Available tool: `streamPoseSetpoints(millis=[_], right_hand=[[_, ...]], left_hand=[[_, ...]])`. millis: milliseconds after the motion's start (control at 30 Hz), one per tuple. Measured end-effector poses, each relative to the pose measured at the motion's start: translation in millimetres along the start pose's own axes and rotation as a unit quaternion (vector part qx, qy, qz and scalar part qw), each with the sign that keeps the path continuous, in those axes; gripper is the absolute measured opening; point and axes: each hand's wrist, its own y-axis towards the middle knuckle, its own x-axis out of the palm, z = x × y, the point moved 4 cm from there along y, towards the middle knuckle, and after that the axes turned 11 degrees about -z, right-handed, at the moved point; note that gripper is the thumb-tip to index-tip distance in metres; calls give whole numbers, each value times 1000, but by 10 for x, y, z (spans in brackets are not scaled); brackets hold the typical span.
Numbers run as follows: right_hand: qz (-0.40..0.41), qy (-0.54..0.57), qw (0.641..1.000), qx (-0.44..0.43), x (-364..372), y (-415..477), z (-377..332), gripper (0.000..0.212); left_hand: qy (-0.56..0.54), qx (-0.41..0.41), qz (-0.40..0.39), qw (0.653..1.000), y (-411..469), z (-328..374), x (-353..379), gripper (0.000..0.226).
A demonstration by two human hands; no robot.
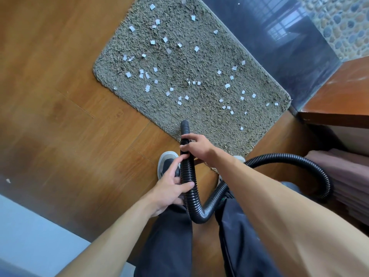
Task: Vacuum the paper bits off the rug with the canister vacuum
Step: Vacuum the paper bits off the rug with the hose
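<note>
A grey shaggy rug point(199, 62) lies on the wooden floor, strewn with several small white paper bits point(147, 87). A black ribbed vacuum hose point(189, 176) runs up from between my legs, and its smooth nozzle tip point(184, 125) rests at the rug's near edge. My right hand point(196, 145) grips the hose just behind the nozzle. My left hand point(171, 187) holds the ribbed part lower down. The hose loops off to the right point(311, 162). The canister itself is hidden from view.
My shoes point(167, 163) stand on the wooden floor point(60, 96) just short of the rug. A dark glossy threshold point(279, 47) borders the rug's far side. A wooden furniture edge point(339, 104) juts in at right. One stray paper bit point(8, 180) lies far left.
</note>
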Motion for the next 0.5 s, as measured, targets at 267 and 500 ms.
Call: streamPoseSetpoints(millis=[267, 500], right_hand=[[55, 63, 996, -25, -98, -93, 139, 45], [90, 153, 984, -28, -408, -249, 327, 43]], left_hand=[[48, -9, -3, 999, 48, 74, 83, 72], [104, -7, -35, 994, 299, 108, 252, 72]])
